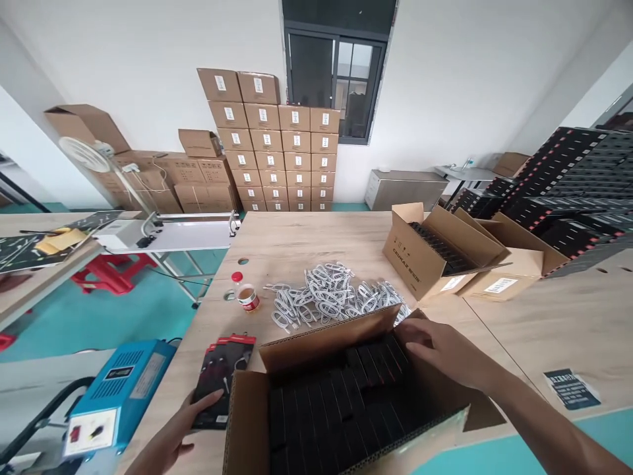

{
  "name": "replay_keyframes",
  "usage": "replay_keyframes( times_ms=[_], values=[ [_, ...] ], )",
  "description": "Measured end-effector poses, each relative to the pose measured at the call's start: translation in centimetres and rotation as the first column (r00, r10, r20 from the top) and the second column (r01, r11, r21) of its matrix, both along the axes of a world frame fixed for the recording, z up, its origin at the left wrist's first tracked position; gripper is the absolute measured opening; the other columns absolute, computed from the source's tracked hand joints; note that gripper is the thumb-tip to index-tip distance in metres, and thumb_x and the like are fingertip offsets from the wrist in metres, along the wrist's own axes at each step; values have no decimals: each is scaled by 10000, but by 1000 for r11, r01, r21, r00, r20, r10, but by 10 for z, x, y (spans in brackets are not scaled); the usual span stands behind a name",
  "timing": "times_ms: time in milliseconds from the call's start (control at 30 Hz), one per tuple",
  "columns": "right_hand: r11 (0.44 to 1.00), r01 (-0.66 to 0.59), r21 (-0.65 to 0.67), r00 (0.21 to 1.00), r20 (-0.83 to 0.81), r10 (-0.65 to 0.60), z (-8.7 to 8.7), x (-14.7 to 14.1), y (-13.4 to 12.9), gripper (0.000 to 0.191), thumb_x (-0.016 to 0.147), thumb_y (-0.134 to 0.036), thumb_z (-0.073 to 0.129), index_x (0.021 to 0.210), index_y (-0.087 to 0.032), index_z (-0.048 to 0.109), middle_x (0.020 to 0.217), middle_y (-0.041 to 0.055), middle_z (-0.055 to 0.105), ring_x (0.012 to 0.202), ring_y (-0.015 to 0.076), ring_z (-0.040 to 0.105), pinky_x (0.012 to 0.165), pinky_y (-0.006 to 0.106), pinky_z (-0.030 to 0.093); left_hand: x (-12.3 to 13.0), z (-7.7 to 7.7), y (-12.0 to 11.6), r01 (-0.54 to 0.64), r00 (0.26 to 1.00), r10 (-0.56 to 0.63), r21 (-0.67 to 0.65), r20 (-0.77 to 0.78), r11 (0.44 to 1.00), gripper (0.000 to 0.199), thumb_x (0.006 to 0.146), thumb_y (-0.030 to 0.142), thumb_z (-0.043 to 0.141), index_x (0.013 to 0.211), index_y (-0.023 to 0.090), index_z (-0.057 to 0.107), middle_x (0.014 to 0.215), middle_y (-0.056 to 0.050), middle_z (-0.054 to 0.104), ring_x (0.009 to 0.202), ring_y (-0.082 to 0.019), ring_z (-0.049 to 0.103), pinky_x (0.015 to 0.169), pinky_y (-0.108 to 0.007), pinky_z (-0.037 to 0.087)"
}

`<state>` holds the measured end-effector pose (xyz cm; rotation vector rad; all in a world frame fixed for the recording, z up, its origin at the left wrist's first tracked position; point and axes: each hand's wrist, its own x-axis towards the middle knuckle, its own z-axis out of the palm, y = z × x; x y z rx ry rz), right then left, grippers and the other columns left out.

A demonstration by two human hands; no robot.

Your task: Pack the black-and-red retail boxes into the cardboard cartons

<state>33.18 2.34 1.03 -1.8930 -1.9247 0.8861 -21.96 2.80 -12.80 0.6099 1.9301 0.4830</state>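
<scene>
An open cardboard carton (326,333) stands at the table's near edge, filled with rows of flat black boxes (341,402). My left hand (185,422) is at a stack of black packages with red tops (225,369) left of the carton, its thumb on top and its fingers at the side. My right hand (438,346) is at the carton's right flap, fingers bent inward over the inner side; whether they pinch the cardboard is unclear. Beyond the carton lies a heap of coiled white cables (329,290).
A red-capped bottle (246,297) stands left of the cables. Two open cartons (415,257) sit at the right, with stacked black boxes (578,171) behind. A blue machine (123,389) is at lower left. Labelled cartons (299,158) line the wall.
</scene>
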Motion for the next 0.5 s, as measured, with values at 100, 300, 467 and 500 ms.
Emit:
replay_keyframes(
  times_ms=[100,300,467,500],
  values=[
    [1000,-11,5,999,-40,11,1,-5,0,488,872,-367,567,1334,-215,609,1167,93,741,1038,267,690,953,437,521,11,0,8,54,998,-54,-10,-8,998,1147,446,571,830,1437,234,362,1625,-232,284,1487,-500,254,1067,-665,373],
    [999,-36,-4,994,-107,36,7,-4,-9,479,869,-353,585,1329,-224,619,1239,93,711,1065,258,676,949,431,537,5,-12,3,11,1000,-11,25,7,1000,1301,449,610,842,1538,243,231,1566,-236,363,1436,-509,347,1033,-662,413],
    [999,-25,-41,990,-139,20,12,-4,-14,482,880,-367,576,1339,-222,613,1242,87,705,1079,251,665,922,422,542,-12,-17,-22,-271,913,263,-18,311,962,1000,534,485,885,1407,319,425,1013,-57,704,867,-288,707,632,-342,556],
    [999,-30,-45,990,-142,24,13,-5,-15,484,883,-376,576,1343,-226,610,1238,86,705,1081,251,662,923,423,540,-14,-19,-28,-376,846,368,-58,385,925,865,551,443,879,1314,296,499,925,-42,708,766,-262,698,591,-328,549]
  ],
)
